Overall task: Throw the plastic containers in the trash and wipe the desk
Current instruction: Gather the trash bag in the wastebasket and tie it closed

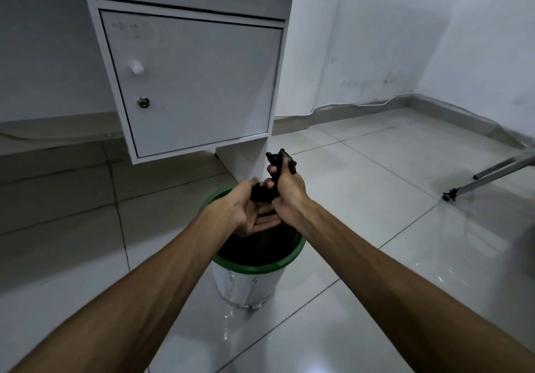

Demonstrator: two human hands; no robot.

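Trash bin (254, 268) stands on the floor (376, 199), near of the desk cabinet (191, 83). Both hands are above its opening. Tripod legs (492, 174) lie far right.

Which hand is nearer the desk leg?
Right. The right hand, gripping black plastic, is raised just in front of the desk leg. The left hand sits lower and further back, over the trash bin.

Dim, cool light; glare streaks on the glossy floor (376, 256) at lower right, wide-angle bending at the edges, slight softness.
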